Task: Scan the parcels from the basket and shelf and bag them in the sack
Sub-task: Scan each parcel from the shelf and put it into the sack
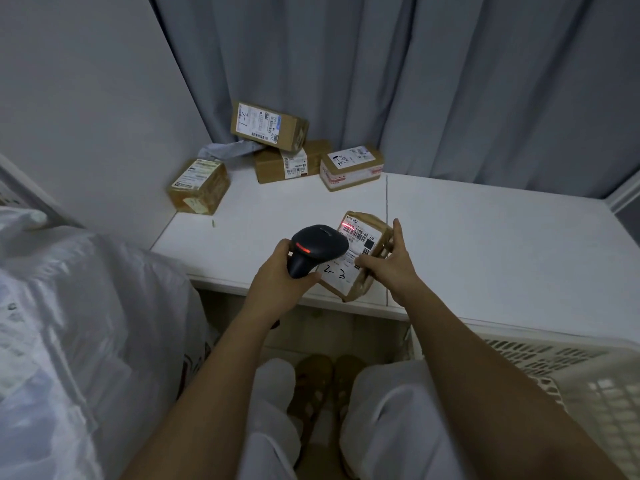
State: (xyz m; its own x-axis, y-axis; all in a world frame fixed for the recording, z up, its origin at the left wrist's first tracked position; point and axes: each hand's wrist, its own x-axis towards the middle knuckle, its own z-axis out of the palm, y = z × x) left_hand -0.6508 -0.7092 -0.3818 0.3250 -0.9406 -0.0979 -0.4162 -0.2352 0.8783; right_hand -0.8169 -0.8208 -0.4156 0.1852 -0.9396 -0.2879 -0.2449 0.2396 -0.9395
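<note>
My left hand [278,271] grips a black barcode scanner [317,249] whose red line falls on the label of a brown parcel [363,258] marked "2-3". My right hand [389,261] holds that parcel by its right side, thumb on the label, tilted above the front edge of the white shelf [502,237]. Several more brown parcels lie at the back of the shelf: one at the left [199,186], a stack of two [273,147] and one marked "1-2" [351,167]. A white plastic sack [69,323] bulges at my left. A white basket [571,372] stands at my lower right.
A grey curtain [415,81] hangs behind the shelf and a white wall [86,116] closes its left side. A crumpled grey bag [225,150] lies by the stacked parcels. My legs and sandals [322,379] are below the shelf edge.
</note>
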